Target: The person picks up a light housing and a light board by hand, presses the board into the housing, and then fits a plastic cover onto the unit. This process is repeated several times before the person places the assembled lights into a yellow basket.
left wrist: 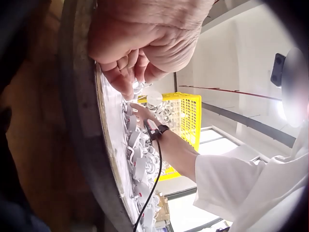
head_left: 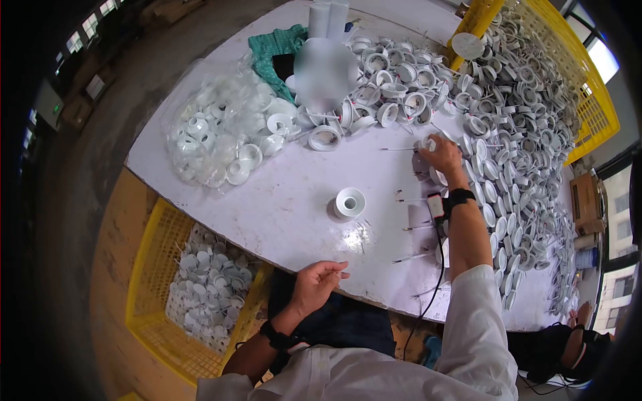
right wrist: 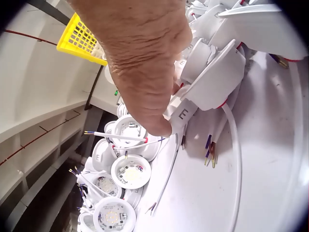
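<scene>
My right hand (head_left: 443,158) reaches to the right side of the white table (head_left: 281,207). Its thumb and fingers grip a small round white LED lamp unit (right wrist: 181,114) marked with an E, at the edge of a row of similar units with cables. Below the table's front edge-side corner of my lap, my left hand (head_left: 317,286) hovers at the near edge, fingers loosely curled, with nothing seen held. Between the hands, a white cup-shaped lamp housing (head_left: 350,203) stands alone on the table, its round opening facing up.
Lamp units (head_left: 498,134) heap along the right, before a yellow crate (head_left: 595,123). A clear plastic bag (head_left: 217,123) of white housings lies at back left, beside a green cloth (head_left: 277,53). Another yellow crate (head_left: 144,294) of white parts stands below the front edge.
</scene>
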A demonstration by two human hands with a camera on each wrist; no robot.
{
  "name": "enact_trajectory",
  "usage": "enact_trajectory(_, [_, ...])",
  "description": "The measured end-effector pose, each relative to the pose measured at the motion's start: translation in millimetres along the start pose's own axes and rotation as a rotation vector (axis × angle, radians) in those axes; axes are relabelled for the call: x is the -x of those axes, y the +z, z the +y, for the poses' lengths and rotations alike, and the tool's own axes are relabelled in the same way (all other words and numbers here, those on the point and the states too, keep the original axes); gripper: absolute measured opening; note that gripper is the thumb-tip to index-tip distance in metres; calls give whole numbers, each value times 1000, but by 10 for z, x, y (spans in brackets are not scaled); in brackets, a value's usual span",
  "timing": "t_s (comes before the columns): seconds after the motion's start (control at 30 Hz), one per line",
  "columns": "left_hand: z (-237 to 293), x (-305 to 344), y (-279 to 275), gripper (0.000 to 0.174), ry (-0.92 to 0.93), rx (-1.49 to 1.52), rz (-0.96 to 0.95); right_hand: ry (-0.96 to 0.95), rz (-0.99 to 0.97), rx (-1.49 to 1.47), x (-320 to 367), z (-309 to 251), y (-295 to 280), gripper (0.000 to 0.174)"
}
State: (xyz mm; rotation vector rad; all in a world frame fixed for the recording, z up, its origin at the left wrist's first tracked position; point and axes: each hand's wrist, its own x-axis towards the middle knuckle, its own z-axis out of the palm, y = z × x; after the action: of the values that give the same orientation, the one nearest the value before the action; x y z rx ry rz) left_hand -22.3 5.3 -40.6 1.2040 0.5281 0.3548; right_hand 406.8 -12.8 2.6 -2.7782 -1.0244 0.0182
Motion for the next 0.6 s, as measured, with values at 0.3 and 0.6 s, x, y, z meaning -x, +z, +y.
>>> enact_trajectory(0.3, [-36,-19,-31,16,-3,31,-11,-162,540,-263,-320,-345,-57,29])
enact_trajectory(0.6, [-101,-6,-44,14,-26,109,16,-19,149,-94,-685,-1174,-334,67])
